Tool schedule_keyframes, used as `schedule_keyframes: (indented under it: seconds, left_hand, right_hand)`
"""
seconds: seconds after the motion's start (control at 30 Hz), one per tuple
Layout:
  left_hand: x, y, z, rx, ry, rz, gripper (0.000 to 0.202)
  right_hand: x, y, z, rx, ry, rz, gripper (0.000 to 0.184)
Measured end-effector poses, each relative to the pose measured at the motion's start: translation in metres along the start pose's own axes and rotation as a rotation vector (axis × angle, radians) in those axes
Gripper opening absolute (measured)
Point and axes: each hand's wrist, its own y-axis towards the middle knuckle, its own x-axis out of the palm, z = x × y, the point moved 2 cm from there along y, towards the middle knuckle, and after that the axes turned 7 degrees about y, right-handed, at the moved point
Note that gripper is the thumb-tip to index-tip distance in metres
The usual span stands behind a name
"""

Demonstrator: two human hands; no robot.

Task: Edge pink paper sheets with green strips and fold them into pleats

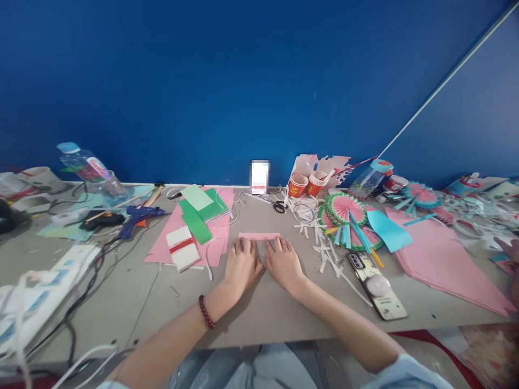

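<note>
A narrow pink paper strip (259, 236), apparently folded, lies flat on the grey table in front of me. My left hand (242, 263) rests on its left end, fingertips pressing down and thumb pointing inward. On the right end, my right hand (284, 263) lies palm down, its fingers stretched over the paper's near edge. Both thumbs sit apart from the strip, close to each other. The fingertips partly cover the strip's lower edge. A dark red bead bracelet (206, 312) circles my left wrist.
Left are pink and green papers (197, 224), a white-and-red packet (182, 247), a blue glue gun (140, 216) and a power strip (44, 294). Right are scissors (279, 206), red paper cups (299, 185), watermelon-coloured paper fans (344, 210), a phone (379, 289), pink sheets (450, 265) and another person's hand (510, 251).
</note>
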Motion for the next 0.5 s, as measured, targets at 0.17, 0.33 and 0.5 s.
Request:
schedule_keyframes:
  seconds: [0.17, 0.33, 0.5]
  left_hand:
    - [-0.005, 0.003, -0.003, 0.055, 0.013, 0.019, 0.042]
    - [0.006, 0.013, -0.027, 0.143, -0.074, 0.044, 0.03]
    - [0.023, 0.027, -0.054, 0.168, -0.297, 0.124, 0.02]
  right_hand:
    - [-0.001, 0.001, 0.001, -0.016, -0.014, 0.025, 0.046]
    - [-0.005, 0.005, 0.009, -0.063, -0.02, 0.009, 0.04]
    - [-0.004, 0.008, 0.017, -0.082, -0.024, 0.048, 0.037]
